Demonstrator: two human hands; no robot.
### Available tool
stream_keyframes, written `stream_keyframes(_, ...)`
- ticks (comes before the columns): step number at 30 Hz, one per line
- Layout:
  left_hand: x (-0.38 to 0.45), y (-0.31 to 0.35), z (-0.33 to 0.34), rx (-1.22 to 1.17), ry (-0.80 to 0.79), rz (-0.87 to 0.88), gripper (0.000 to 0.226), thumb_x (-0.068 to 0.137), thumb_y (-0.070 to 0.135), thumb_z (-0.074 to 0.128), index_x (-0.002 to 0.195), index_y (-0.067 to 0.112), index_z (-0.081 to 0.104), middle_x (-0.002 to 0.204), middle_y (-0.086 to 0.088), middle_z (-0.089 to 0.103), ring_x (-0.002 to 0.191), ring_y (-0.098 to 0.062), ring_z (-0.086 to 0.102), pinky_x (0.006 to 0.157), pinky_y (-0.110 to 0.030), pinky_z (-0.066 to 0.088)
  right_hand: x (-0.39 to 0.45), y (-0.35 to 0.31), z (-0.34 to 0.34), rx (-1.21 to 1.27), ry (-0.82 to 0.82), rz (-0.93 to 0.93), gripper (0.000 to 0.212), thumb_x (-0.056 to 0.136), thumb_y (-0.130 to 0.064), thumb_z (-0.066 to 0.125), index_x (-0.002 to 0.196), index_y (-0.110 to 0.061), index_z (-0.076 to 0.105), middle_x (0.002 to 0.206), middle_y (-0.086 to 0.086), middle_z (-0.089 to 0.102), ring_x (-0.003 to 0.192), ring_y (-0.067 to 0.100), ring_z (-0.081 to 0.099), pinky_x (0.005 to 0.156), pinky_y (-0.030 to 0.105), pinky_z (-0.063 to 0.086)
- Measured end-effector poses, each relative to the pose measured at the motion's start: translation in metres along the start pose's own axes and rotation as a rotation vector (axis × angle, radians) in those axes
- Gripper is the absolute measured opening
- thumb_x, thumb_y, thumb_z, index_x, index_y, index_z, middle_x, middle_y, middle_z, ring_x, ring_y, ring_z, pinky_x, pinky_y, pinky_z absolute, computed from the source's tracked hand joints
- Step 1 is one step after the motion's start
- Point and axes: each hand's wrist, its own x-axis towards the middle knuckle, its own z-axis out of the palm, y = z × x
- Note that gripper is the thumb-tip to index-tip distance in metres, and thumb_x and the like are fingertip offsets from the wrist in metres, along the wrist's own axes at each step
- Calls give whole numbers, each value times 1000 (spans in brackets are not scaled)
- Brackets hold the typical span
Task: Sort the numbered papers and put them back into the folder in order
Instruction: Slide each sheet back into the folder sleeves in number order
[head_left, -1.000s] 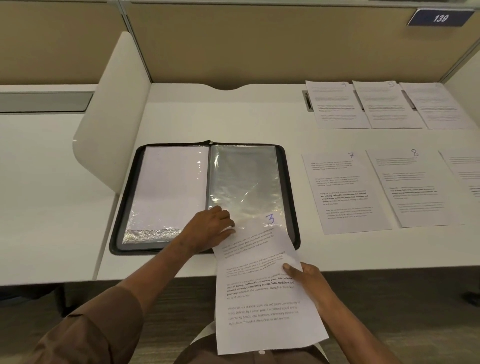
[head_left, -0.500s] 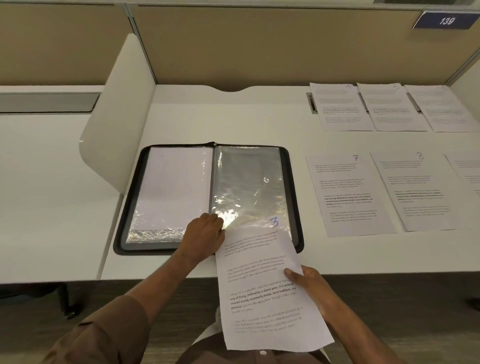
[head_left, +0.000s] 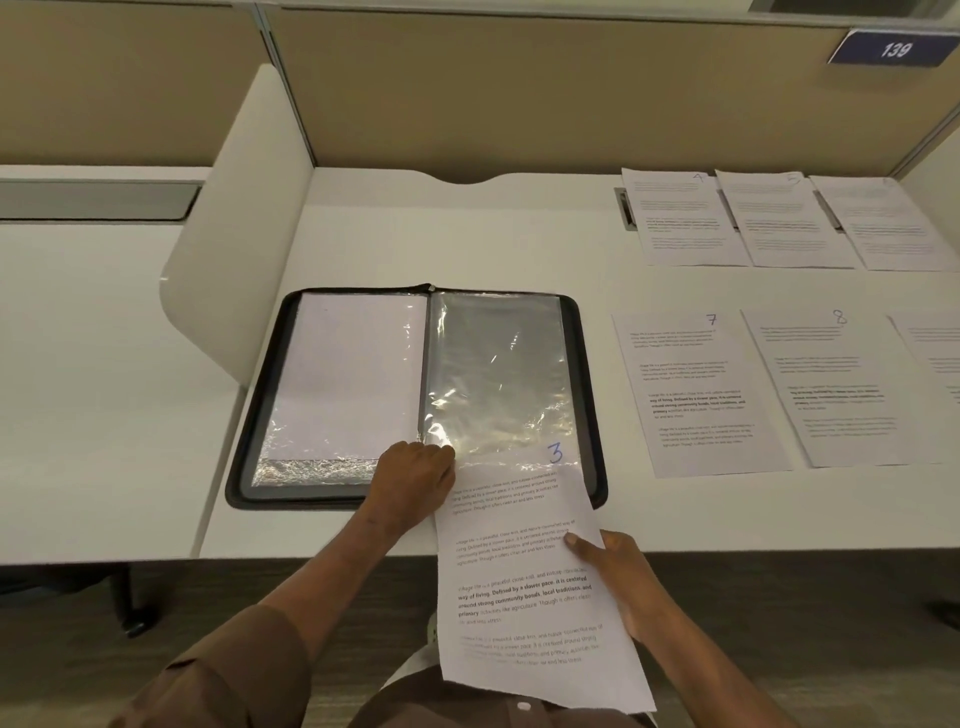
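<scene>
Head view, one moment: one open folder (head_left: 415, 397) at frame centre on the white desk (head_left: 467, 244), two clear sleeves showing. One paper marked 3 (head_left: 524, 582), top edge entering the right sleeve, pinched at its right edge by the right hand (head_left: 618, 577). Left hand (head_left: 413, 475), fingers curled, at the sleeve's lower left corner. Six loose papers, right of frame: three upper (head_left: 784, 221), three lower (head_left: 698, 395).

Left hand (head_left: 415, 480) curled, knuckles up; right hand (head_left: 615, 571) pinching, thumb on top.
</scene>
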Motion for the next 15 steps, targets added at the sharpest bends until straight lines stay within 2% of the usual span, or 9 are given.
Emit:
stream_keyframes(3,-9,-2,-2,-93,67,-13,31,95,39,58,71,19,56,59,6,55,48,-13,48,47,-27,40,-1,4,5,42,4,10,30,95,-21,68,119,-3,68,107,18,76,96,38,74,90,56,58)
stream_keyframes(7,-28,9,-3,-247,-3,170,42,104,47,40,85,21,68,74,7,66,62,-11,59,55,-26,50,2,5,9,60,24,20,30,96,-23,68,120,-6,68,107,17,76,97,38,74,91,59,57)
stream_keyframes(9,-33,18,-6,-300,-107,205,36,104,40,41,108,21,71,99,5,73,85,-14,68,70,-31,59,3,4,11,43,25,19,29,96,-25,67,120,-8,67,105,16,76,95,38,74,90,58,57)
stream_keyframes(10,-33,21,-7,-323,-171,182,39,102,39,40,123,21,68,117,4,71,104,-13,67,86,-32,59,4,3,11,32,28,17,29,96,-26,67,119,-8,67,104,16,77,94,38,74,89,58,58)
stream_keyframes(11,-33,23,-8,-348,-243,152,47,101,41,38,137,21,61,136,3,63,124,-12,59,104,-30,50,6,2,11,28,34,17,29,96,-27,67,118,-8,66,103,16,77,93,38,75,89,58,58)
stream_keyframes(12,-31,25,-8,-361,-316,133,55,101,45,34,147,21,51,152,3,49,141,-11,43,115,-28,35,7,1,12,25,43,19,29,96,-27,67,117,-8,66,102,16,77,93,37,75,88,58,58)
stream_keyframes(13,-29,26,-8,-356,-382,133,61,101,51,31,154,21,39,162,4,32,151,-11,24,120,-28,20,9,1,13,21,51,19,29,96,-28,67,117,-8,66,102,16,77,92,37,75,88,58,58)
stream_keyframes(15,-26,31,-3,-293,-463,151,70,102,58,29,161,21,19,168,5,2,155,-11,-6,124,-31,1,13,-1,15,1,64,18,29,96,-29,68,116,-7,67,100,15,77,90,37,75,87,58,59)
